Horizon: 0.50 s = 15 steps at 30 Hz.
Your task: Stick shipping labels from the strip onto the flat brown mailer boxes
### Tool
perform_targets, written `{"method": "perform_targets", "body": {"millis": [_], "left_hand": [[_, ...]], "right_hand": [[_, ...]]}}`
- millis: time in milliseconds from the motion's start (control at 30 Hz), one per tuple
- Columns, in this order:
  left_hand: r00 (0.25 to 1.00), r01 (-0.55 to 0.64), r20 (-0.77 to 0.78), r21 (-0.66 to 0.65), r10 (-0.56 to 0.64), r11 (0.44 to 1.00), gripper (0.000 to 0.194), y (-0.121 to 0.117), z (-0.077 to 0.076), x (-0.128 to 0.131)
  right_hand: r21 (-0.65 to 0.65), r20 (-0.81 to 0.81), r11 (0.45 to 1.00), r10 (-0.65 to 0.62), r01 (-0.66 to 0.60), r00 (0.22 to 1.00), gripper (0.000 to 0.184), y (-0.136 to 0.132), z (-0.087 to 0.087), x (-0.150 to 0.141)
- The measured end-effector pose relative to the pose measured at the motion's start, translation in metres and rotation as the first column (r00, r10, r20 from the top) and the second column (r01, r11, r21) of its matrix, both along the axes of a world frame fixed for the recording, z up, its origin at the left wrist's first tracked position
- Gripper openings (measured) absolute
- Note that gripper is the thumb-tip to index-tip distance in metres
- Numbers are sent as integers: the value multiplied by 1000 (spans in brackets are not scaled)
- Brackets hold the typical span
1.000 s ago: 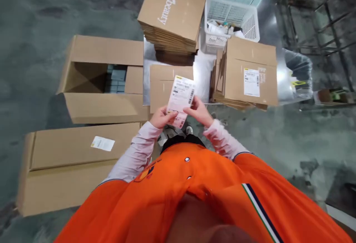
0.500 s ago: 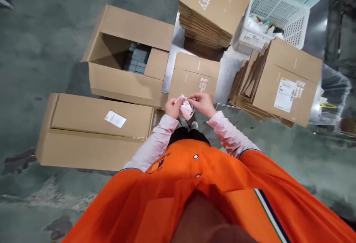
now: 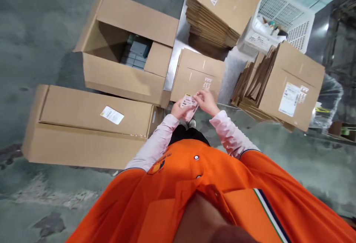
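In front of my waist, my left hand (image 3: pixel 178 110) is closed on a white printed shipping label (image 3: pixel 188 101), its thumb lying over the face. My right hand (image 3: pixel 207 103) pinches at the label's upper right edge with thumb and forefinger. Whether the label's backing is coming away between those fingers is too small to make out. Just beyond both hands lies a flat folded carton (image 3: pixel 194 69) with white print, on the metal table (image 3: pixel 232 65).
At the left stand an open carton (image 3: pixel 125 74) with grey boxes inside and a closed, labelled carton (image 3: pixel 91 132). Stacks of flat cartons (image 3: pixel 214 20) and labelled flat cartons (image 3: pixel 294 83) sit on the table, near a white plastic basket (image 3: pixel 302 17).
The label, crumpled or folded before, now lies flatter with its printed face showing more. My right hand has shifted slightly right, and the view has turned a little.
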<state>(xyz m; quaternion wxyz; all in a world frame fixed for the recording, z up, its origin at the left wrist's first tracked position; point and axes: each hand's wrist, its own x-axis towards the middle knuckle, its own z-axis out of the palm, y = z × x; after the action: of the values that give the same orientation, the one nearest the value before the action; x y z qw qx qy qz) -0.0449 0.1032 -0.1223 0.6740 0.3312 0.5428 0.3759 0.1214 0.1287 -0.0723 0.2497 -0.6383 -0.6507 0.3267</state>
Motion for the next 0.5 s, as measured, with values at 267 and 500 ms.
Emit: {"method": "perform_targets", "body": {"millis": [267,500], "left_hand": [[996,92,41,-340,-82,936,58,-43,-42,0],[990,130,20,-462,-136,877,59,-115,-41,-39]], "right_hand": [[-14,327,971,-221,238,919,18,88,-37,23],[15,559,953,243,-302,793,72,102,-69,13]]}}
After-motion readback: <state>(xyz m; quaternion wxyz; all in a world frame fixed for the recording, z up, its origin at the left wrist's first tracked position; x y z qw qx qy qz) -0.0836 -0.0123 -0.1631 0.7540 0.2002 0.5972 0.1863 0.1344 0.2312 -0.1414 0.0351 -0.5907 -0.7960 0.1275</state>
